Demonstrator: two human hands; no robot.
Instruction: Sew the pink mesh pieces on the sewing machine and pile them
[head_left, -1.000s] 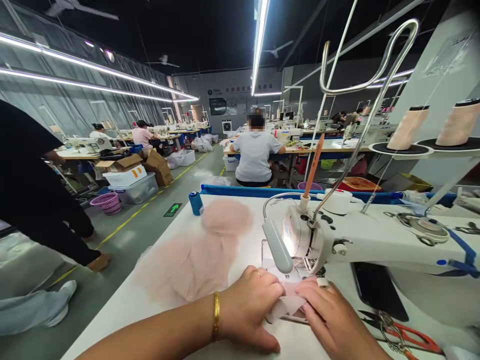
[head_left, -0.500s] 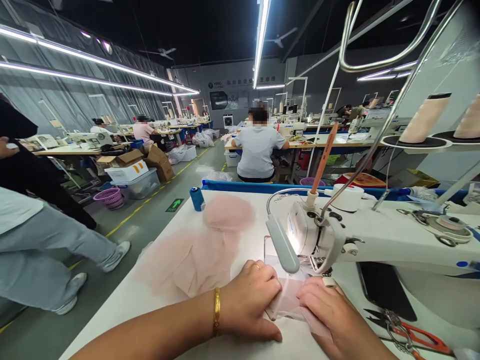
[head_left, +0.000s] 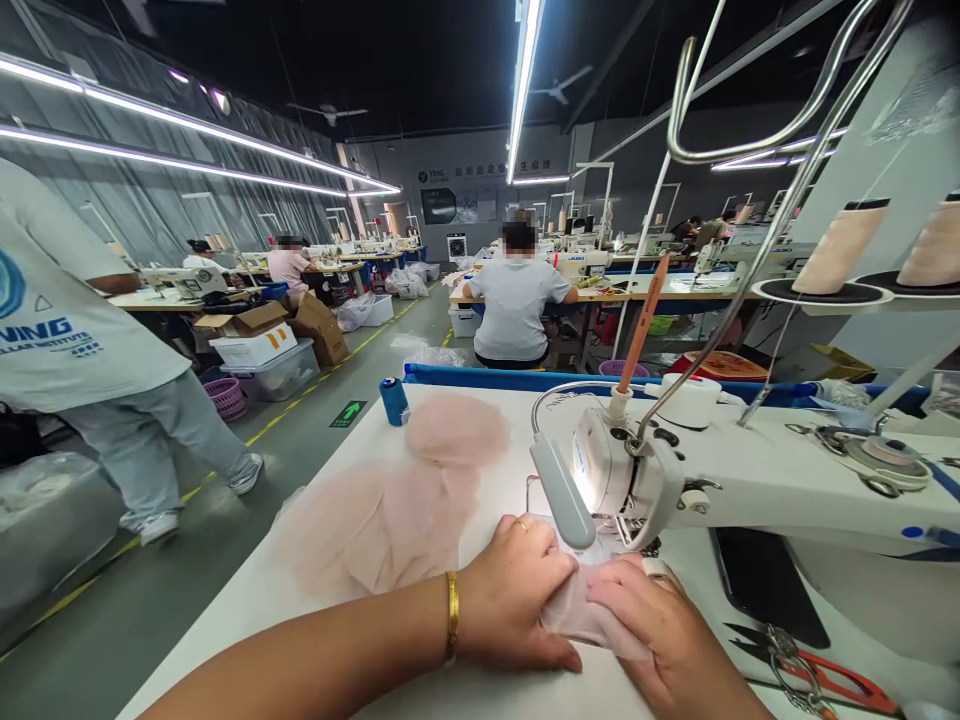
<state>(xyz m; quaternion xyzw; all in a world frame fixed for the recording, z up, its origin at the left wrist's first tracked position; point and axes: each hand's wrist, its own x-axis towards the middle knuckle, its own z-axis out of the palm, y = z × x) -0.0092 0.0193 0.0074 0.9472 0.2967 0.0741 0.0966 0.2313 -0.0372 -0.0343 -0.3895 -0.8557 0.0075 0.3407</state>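
Under the head of the white sewing machine point(head_left: 607, 460), a piece of sheer pale pink fabric point(head_left: 583, 612) lies between my hands. My left hand point(head_left: 521, 595), with a gold bracelet point(head_left: 452, 615), presses on the fabric's left side, fingers curled and thumb stretched along the bed. Fingers together, my right hand point(head_left: 649, 615) grips the right side, the fabric coming out below its fingers. A grey lamp point(head_left: 564, 500) and my fingers hide the needle. More sheer pink fabric point(head_left: 382, 530) is spread loosely on the white table point(head_left: 247, 610) to the left.
A blue thread spool point(head_left: 392, 400) stands at the table's far left corner. Right of my hands lie a black phone point(head_left: 769, 585) and orange-handled snips point(head_left: 832, 680). Thread cones point(head_left: 840, 248) stand at the right. A person point(head_left: 82, 320) is in the left aisle; another sits ahead.
My left hand has shifted slightly right, nearer my right hand, and the fabric between them is bunched closer. The person in the left aisle has moved; a dark-clothed figure there is out of view.
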